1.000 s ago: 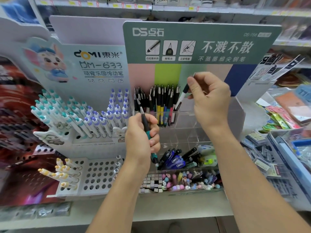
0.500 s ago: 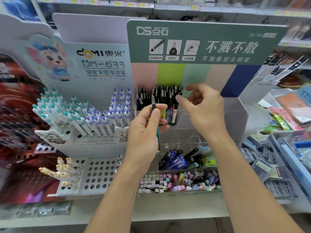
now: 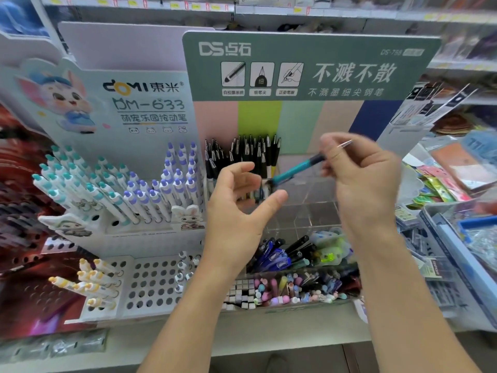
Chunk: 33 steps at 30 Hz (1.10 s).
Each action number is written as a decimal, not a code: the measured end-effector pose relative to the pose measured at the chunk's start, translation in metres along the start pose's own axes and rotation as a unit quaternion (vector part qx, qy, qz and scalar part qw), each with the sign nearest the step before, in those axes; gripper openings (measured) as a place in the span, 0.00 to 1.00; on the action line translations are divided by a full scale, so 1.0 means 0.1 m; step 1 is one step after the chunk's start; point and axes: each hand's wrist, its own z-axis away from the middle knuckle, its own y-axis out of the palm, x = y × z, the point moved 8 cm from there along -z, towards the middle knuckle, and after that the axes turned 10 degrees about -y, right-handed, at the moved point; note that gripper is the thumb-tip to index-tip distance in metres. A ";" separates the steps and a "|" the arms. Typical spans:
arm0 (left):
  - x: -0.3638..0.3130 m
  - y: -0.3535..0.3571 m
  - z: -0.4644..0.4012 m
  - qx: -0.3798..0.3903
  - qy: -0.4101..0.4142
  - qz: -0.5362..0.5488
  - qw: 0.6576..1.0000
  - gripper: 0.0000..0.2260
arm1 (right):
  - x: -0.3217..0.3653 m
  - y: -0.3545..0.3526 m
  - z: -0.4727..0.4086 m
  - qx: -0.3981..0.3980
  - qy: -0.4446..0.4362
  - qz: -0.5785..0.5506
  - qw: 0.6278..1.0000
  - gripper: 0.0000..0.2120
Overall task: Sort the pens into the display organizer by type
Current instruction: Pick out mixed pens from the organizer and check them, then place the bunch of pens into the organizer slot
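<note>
Teal pen (image 3: 293, 170): pinched near its upper end by the right hand (image 3: 363, 181), slanted down-left over the clear organizer (image 3: 309, 211).
Left hand (image 3: 236, 208): nothing held, fingers loosely spread, just left of the pen's lower tip.
Done so far: black pens (image 3: 242, 154) are stood up together in the far left slots.
Left to do: mixed pens (image 3: 282, 254) are piled in the near bin, so lots remains, probably.
</note>
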 end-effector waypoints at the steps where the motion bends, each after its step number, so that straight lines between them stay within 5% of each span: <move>1: 0.01 -0.05 0.00 -0.019 -0.004 0.003 1.000 0.22 | 0.06 -0.09 -0.09 -0.028 -0.035 0.011 0.999 0.04; 6: 0.09 -0.16 0.00 -0.046 -0.040 0.020 0.998 0.20 | 0.09 0.19 -0.34 0.036 -0.092 0.093 0.991 0.03; 11: 0.10 -0.15 0.03 -0.038 -0.045 0.008 0.998 0.18 | -0.24 0.62 -0.28 0.167 -0.028 0.145 0.975 0.09; 24: 0.14 -0.14 0.00 -0.009 -0.051 -0.019 0.998 0.13 | -0.37 0.52 -0.08 0.144 -0.001 0.280 0.949 0.13; 33: 0.23 1.11 0.16 0.175 -0.054 -0.038 0.982 0.03 | -0.29 -1.00 0.50 -0.009 0.090 0.263 0.961 0.10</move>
